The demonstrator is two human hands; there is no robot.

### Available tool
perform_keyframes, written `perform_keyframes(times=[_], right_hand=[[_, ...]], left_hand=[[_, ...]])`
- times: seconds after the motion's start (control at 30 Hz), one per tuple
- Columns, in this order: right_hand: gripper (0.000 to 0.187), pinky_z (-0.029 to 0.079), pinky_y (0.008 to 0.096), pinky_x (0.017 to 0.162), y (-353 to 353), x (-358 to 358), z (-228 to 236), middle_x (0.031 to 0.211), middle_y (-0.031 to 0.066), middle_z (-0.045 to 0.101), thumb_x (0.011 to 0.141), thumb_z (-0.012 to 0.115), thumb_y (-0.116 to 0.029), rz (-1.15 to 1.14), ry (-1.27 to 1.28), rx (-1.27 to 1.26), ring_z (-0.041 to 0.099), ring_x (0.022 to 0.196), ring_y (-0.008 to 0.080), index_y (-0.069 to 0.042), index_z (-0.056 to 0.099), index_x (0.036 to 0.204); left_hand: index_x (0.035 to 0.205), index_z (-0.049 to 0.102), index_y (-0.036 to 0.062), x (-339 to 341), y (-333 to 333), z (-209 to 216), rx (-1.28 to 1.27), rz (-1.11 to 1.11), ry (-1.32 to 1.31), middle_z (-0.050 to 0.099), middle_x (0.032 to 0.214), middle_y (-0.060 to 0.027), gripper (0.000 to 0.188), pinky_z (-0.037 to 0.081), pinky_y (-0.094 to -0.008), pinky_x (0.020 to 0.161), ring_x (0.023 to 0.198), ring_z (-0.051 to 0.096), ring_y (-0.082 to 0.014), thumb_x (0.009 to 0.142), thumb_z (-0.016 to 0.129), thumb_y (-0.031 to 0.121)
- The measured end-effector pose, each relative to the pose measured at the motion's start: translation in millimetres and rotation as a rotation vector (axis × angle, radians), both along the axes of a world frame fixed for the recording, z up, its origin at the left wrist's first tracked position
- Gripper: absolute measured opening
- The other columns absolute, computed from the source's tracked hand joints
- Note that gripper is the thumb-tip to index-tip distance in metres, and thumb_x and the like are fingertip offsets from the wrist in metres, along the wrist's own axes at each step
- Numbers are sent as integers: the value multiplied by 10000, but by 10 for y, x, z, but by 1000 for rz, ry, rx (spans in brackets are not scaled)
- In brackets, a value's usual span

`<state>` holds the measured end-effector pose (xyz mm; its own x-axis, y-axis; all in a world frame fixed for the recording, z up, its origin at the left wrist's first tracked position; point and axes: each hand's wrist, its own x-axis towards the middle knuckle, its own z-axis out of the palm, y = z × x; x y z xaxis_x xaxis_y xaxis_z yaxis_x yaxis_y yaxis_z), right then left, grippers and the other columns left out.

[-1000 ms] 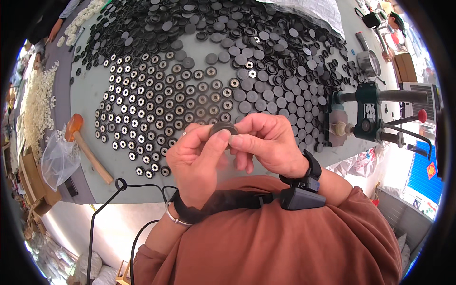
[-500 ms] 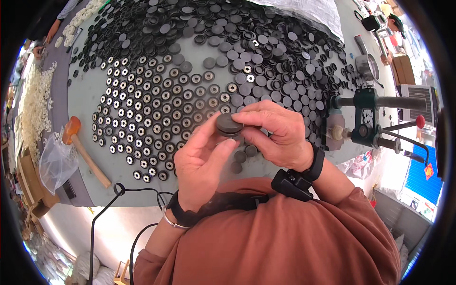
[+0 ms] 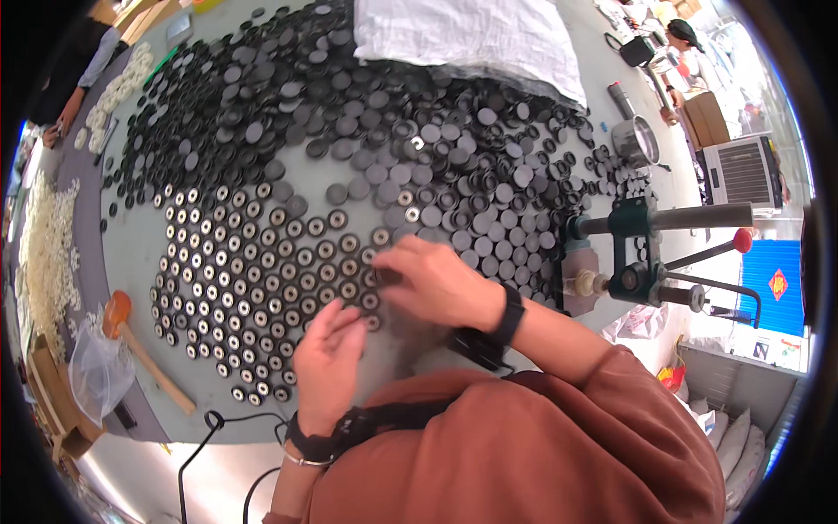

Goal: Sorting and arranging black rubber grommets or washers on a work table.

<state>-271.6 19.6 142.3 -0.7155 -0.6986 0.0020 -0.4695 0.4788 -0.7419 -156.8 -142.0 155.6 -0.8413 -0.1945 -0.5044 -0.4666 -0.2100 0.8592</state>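
Observation:
My right hand is over the right edge of the rows of black round pieces, its fingers closed and somewhat blurred. Under its fingertips a black round cap shows in part. Left of it and lower, my left hand hovers by the lower right of the rows, fingers loosely stretched and slightly bent, with nothing seen in them. The rows of black pieces with metal ring centres lie flat in a close pattern. Plain dark grey caps are spread to the right of my right hand.
A large heap of black caps covers the far side, partly under a white woven sack. A green hand press stands at right, near a metal pan. At left lie a mallet and white pieces. Another person's hand shows far left.
My hands have come apart. The right one has moved left to the rows with the cap, and the left one has let go of it. The whole view has shifted.

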Motion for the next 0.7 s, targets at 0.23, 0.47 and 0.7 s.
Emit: perform_keyframes(times=[0.23,0.47,0.7], right_hand=[[307,480,403,663,-141,-550,-589,889,157,541,760,626,-206,-65,142,264,574,790,340,-36,530,997],[173,483,447,652,600,-1693,-597,773,193,611,816,503,-168,-656,382,128,600,729,353,-29,606,807],[274,470,429,797,1665,-2812,-792,916,240,611,712,498,-130,-867,304,567,592,895,367,-26,622,933]], left_hand=[[1077,535,-71,-111,-283,-62,-142,128,-44,604,949,-113,249,503,-248,706,846,600,-153,873,528,71],[1062,547,-43,-403,-385,-54,-192,158,53,604,929,-96,235,510,-234,668,800,600,-139,902,495,121],[1026,551,-1,-1439,-623,13,398,350,351,593,895,-60,216,501,-285,742,831,580,-146,920,466,166]])
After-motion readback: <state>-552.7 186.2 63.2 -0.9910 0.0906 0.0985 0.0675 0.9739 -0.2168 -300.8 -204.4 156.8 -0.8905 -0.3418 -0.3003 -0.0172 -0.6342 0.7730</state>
